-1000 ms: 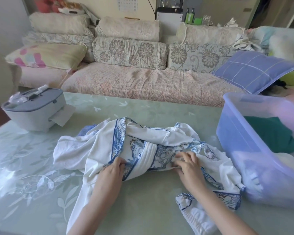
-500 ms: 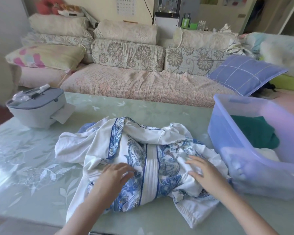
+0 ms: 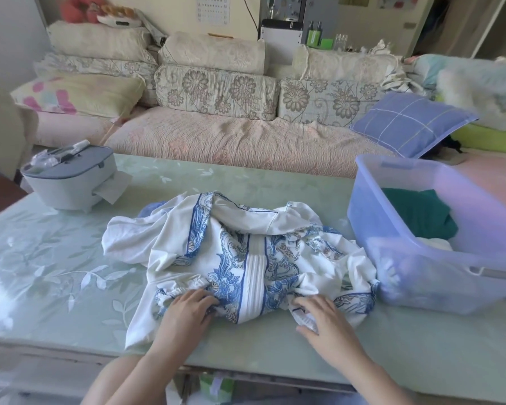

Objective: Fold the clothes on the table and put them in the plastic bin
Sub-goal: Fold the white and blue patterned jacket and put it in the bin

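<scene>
As soft blue-printed garment (image 3: 254, 258) lies crumpled | left hand (image 3: 186, 312), right hand (image 3: 322, 320) both clutch it

A wide stretch of the pale green, leaf-patterned glass tabletop (image 3: 50, 258) is left bare on the left, between a grey-and-white lidded plastic appliance (image 3: 70, 185) at the far left and a crumpled white cloth garment with blue printed panels (image 3: 246, 258) heaped in the middle. A bare strip is also seen behind the heap. On the right, passage is blocked by a translucent lilac rectangular plastic bin (image 3: 415, 276), its left wall just beside the garment. The bin's top is open; a folded dark green cloth (image 3: 415, 211) lies inside, with room left above it.
</scene>
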{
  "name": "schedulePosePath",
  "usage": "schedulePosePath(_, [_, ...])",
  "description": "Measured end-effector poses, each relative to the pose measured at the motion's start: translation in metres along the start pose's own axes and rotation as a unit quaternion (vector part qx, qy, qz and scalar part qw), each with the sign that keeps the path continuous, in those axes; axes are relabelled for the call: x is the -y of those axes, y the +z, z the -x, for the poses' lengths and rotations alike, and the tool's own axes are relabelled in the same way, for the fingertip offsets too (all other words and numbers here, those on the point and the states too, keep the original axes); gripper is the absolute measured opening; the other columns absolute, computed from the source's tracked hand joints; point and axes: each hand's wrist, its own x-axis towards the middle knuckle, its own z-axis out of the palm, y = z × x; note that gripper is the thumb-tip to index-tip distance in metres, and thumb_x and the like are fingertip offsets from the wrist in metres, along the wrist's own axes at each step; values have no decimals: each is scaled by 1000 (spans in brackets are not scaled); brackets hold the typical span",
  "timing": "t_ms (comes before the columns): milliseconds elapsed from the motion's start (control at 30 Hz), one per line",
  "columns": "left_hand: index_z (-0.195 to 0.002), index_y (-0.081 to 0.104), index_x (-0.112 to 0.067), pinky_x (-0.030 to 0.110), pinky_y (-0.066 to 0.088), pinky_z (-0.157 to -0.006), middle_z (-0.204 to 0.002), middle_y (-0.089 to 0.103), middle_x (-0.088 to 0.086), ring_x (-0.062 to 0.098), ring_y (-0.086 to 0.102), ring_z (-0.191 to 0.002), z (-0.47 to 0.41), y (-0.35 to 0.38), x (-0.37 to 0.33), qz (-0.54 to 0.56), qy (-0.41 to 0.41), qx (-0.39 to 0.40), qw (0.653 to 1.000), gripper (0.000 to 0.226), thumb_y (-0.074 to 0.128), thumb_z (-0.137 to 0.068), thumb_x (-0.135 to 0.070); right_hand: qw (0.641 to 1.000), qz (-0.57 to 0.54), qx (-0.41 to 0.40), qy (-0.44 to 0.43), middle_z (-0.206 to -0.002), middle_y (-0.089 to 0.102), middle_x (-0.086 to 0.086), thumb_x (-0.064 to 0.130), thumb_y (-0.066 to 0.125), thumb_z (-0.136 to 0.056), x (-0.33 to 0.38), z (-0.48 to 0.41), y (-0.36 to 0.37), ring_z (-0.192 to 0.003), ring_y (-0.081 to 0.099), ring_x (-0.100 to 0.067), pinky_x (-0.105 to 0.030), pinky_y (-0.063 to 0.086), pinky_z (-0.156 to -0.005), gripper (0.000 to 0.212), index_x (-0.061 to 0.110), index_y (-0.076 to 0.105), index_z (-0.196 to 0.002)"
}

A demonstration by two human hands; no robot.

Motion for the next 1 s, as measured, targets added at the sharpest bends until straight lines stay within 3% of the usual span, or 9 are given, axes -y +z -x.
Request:
schedulePosePath(100, [-86, 73, -23, 30, 51, -59, -87, 73, -4, 22, 70, -75, -1, -7, -4, 39, -67, -11, 997, 21, 79, -70, -11, 1000, 17, 24, -3, -106, 50, 17, 14, 61, -85, -2, 6, -21, -105, 52, -7, -17, 38, -82, 31, 34, 63, -109])
schedulePosePath(200, [-109, 66, -24, 31, 41, -64, -100, 71, 3, 27, 67, -88, -5, -13, -9, 68, -148, -37, 986, 23, 56, -90, -14, 994, 66, 75, 42, -93, 50, 19, 18, 59, -84, -21, 21, -60, -102, 56, -8, -17, 34, -71, 17, 30, 68, -91])
schedulePosePath(333, [-113, 63, -26, 30, 38, -64, -103, 70, 5, 27, 65, -91, -4, -16, -9, 84, -168, -23, 982, 26, 50, -93, -16, 923, 289, 205, 151, -108, 59, -1, 24, 50, -83, -34, 41, -103, -117, 52, -18, -21, 38, -90, 13, 26, 62, -81])
schedulePosePath(400, [-111, 65, -27, 29, 39, -63, -102, 70, 3, 26, 65, -90, -1, -18, -13, 95, -168, -11, 981, 25, 53, -92, -16, 918, 297, 223, 139, -119, 56, 3, 33, 45, -86, -39, 48, -108, -120, 48, -16, -24, 36, -95, 15, 28, 54, -75])
schedulePosePath(500, [-105, 67, -28, 28, 39, -62, -105, 68, -3, 21, 63, -92, 4, -19, -20, 127, -148, -9, 981, 25, 60, -87, -14, 979, 118, 144, 88, -122, 43, 22, 34, 48, -80, -25, 44, -91, -119, 41, -1, -22, 31, -102, 32, 33, 63, -108])
schedulePosePath(567, [-103, 68, -27, 29, 43, -67, -108, 67, -7, 20, 63, -95, 7, -19, -20, 137, -120, -15, 983, 25, 66, -82, -13, 992, 17, 83, 97, -121, 47, 18, 34, 59, -84, -2, 30, -70, -117, 45, -3, -21, 32, -98, 33, 28, 61, -116])
schedulePosePath(767, [-107, 69, -21, 38, 49, -80, -107, 68, -2, 27, 62, -100, 21, -21, -4, 52, -85, 1, 995, 45, 81, -65, -10, 945, 105, -15, 309, -121, 54, -10, 64, 55, -81, 8, 7, -11, -114, 45, -26, -32, 29, -98, 70, 7, 51, -122])
schedulePosePath(900, [-94, 70, -21, 34, 53, -70, -92, 70, -4, 25, 66, -84, 32, -18, 14, -3, -66, -28, 997, 52, 90, -47, -10, 911, -59, -119, 392, -125, 51, -15, 45, 71, -77, 14, 2, 2, -121, 39, -35, -40, 27, -101, 54, 8, 60, -114])
schedulePosePath(1000, [-80, 72, -23, 27, 42, -74, -83, 69, -8, 23, 65, -80, 34, -16, 17, -13, -62, -57, 996, 27, 84, -56, -20, 887, -227, -170, 364, -109, 60, -13, 27, 69, -82, 31, -6, 1, -109, 49, -34, -39, 35, -90, 16, 12, 64, -88])
